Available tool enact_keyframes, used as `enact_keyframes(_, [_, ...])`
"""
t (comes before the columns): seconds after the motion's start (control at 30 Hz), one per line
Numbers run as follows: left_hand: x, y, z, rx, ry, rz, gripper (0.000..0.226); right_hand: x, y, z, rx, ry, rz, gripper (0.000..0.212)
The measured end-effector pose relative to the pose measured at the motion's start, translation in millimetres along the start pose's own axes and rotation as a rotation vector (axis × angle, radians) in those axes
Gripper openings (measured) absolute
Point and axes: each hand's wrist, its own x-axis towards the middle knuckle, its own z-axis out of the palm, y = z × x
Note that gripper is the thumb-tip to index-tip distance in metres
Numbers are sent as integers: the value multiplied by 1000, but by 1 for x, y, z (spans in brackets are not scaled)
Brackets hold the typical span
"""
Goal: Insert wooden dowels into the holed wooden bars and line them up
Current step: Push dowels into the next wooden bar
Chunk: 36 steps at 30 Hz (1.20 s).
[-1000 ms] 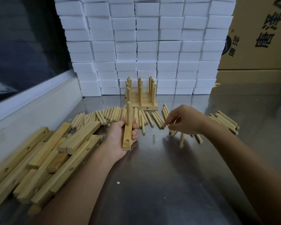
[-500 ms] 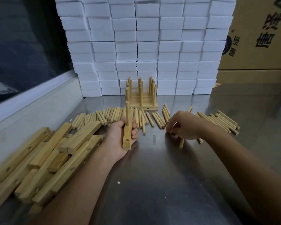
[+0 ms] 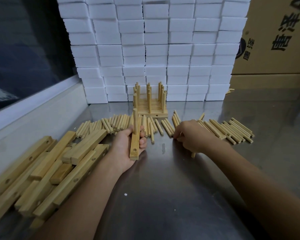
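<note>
My left hand grips a holed wooden bar, pointing toward me, with one dowel standing upright in its far hole and an empty hole near its front end. My right hand rests palm down on the loose dowels spread across the steel table, fingers curled on them; a dowel end sticks out under the wrist. Whether it holds one I cannot tell. Finished bars with upright dowels stand in a row at the back.
A heap of loose holed bars lies at the left. More dowels lie behind my left hand. A wall of white foam blocks stands at the back, a cardboard box at the right. The steel table shows bare metal in front.
My right hand has dropped from a raised pinch down onto the dowels and slid slightly right. My left hand holds the bar with its dowel in the same place.
</note>
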Motion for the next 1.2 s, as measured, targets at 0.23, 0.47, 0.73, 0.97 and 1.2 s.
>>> enact_keyframes(0.23, [-1, 0, 1, 9, -2, 2, 31, 4, 2, 12, -67, 175, -180, 22])
enact_keyframes(0.47, [-2, 0, 2, 11, 4, 0, 33, -2, -15, -4, 411, 390, -270, 10])
enact_keyframes(0.73, [-3, 0, 2, 14, 9, 9, 32, -9, -34, 1, 1066, 446, -69, 15])
enact_keyframes(0.97, [-3, 0, 3, 14, 11, 11, 32, -10, -34, -1, 1258, 409, 25, 19])
enact_keyframes(1.2, [-1, 0, 0, 22, 12, 18, 32, -12, -35, 0, 1205, 384, 31, 3])
